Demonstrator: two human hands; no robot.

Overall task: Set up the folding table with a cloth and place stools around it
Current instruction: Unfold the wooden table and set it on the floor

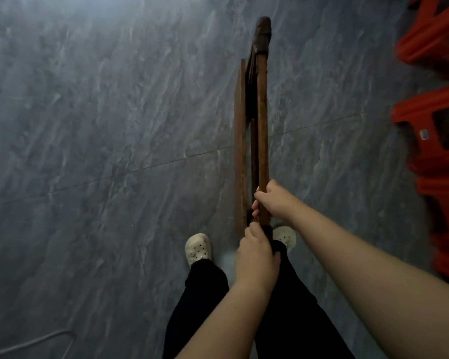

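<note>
The folded wooden table (254, 117) stands on edge, seen from above as a narrow brown frame running away from me over the floor. My right hand (272, 200) grips its near upper rail. Just below, my left hand (257, 257) is closed around the table's nearest end. Red plastic stools (436, 141) are stacked at the right edge of the view, apart from the table. No cloth is in sight.
Grey marbled floor tiles (101, 151) stretch to the left and ahead. My feet in pale clogs (197, 248) stand directly under the table's near end. A light cable (29, 343) lies on the floor at the lower left.
</note>
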